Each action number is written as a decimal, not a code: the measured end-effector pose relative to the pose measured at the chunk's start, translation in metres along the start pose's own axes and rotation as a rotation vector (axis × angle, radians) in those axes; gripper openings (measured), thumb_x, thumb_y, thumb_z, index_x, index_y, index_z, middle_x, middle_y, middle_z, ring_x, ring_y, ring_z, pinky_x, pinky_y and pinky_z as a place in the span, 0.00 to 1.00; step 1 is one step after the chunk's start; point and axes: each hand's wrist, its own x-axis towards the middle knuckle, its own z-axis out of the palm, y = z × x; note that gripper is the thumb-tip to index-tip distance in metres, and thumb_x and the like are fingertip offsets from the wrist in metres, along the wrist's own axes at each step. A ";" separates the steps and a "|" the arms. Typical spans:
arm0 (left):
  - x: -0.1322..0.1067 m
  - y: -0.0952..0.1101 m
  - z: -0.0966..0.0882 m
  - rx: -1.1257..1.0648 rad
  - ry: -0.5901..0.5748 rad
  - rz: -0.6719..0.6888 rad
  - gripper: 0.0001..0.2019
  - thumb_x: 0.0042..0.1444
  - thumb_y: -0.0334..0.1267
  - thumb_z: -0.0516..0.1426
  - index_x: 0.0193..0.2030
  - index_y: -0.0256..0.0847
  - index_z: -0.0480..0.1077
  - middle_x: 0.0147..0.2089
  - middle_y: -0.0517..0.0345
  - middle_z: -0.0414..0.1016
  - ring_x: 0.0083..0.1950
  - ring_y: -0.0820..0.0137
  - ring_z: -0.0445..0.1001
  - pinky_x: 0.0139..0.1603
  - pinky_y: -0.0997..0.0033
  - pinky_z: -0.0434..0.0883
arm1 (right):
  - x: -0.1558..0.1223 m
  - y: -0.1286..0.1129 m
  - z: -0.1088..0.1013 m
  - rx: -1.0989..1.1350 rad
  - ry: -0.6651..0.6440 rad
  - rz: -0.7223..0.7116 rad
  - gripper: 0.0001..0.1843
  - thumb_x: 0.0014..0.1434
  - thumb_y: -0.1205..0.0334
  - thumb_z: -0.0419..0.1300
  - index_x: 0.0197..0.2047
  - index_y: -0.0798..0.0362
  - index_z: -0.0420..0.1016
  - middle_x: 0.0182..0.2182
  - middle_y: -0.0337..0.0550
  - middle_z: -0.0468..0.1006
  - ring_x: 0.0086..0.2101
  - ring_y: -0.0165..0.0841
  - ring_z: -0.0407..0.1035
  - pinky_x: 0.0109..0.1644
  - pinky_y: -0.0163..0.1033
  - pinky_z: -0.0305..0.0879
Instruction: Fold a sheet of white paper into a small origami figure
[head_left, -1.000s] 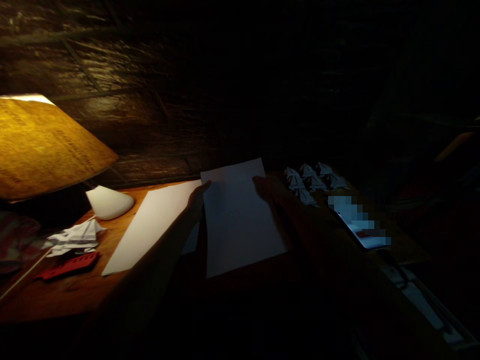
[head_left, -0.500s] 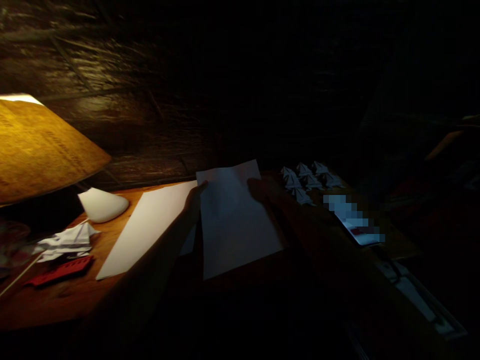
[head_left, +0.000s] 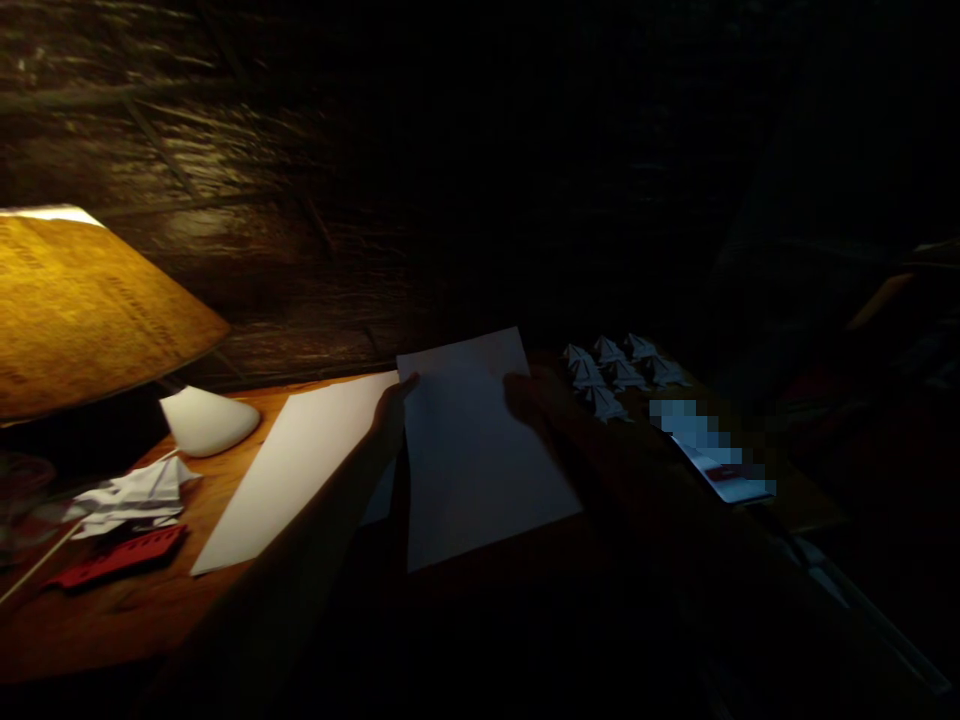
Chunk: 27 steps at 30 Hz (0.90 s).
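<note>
A glowing yellow woven lampshade (head_left: 90, 310) hangs over the left end of the brown wooden counter (head_left: 150, 610). Beneath it are a white cone-shaped object (head_left: 210, 420), some crumpled white folded paper (head_left: 135, 490) and a flat red strip (head_left: 120, 555). A long white sheet (head_left: 300, 460) lies flat beside them. At mid-counter, the left hand (head_left: 390, 415) has its fingers closed on the left edge of a plain white sheet of paper (head_left: 480, 450). The right hand (head_left: 532, 395) holds the sheet's right edge (fingers half lost in shadow). Small folded white paper figures (head_left: 619, 370) cluster further right.
</note>
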 end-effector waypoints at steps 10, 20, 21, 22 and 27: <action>-0.001 0.000 0.004 -0.016 0.026 -0.045 0.16 0.49 0.49 0.67 0.32 0.36 0.75 0.21 0.54 0.73 0.21 0.61 0.74 0.22 0.64 0.72 | -0.004 -0.004 -0.011 0.025 0.048 0.031 0.11 0.46 0.55 0.70 0.26 0.54 0.78 0.23 0.39 0.77 0.23 0.30 0.68 0.28 0.35 0.61; -0.003 0.001 0.004 -0.051 0.030 -0.067 0.13 0.47 0.45 0.67 0.32 0.36 0.75 0.22 0.53 0.75 0.22 0.60 0.75 0.23 0.63 0.74 | -0.005 -0.007 -0.010 0.043 0.040 0.056 0.11 0.46 0.56 0.70 0.23 0.54 0.77 0.22 0.40 0.77 0.23 0.30 0.68 0.27 0.35 0.61; -0.003 0.002 0.004 -0.050 0.025 -0.073 0.14 0.47 0.45 0.67 0.33 0.36 0.76 0.22 0.52 0.76 0.23 0.59 0.76 0.24 0.63 0.74 | -0.005 -0.008 -0.010 0.049 0.036 0.055 0.11 0.46 0.55 0.70 0.24 0.54 0.76 0.22 0.41 0.76 0.23 0.30 0.68 0.27 0.35 0.61; -0.003 0.002 0.004 -0.048 0.016 -0.080 0.14 0.47 0.45 0.67 0.33 0.35 0.76 0.23 0.52 0.76 0.24 0.59 0.77 0.25 0.62 0.75 | -0.006 -0.008 -0.010 0.055 0.032 0.053 0.12 0.46 0.54 0.70 0.24 0.53 0.76 0.23 0.41 0.77 0.23 0.30 0.68 0.28 0.35 0.62; -0.004 0.001 0.005 -0.040 -0.068 -0.085 0.17 0.46 0.47 0.68 0.36 0.35 0.77 0.24 0.51 0.78 0.27 0.56 0.80 0.30 0.59 0.77 | -0.005 -0.009 -0.014 0.061 0.016 0.027 0.16 0.45 0.50 0.72 0.25 0.53 0.75 0.22 0.40 0.75 0.22 0.31 0.68 0.28 0.37 0.63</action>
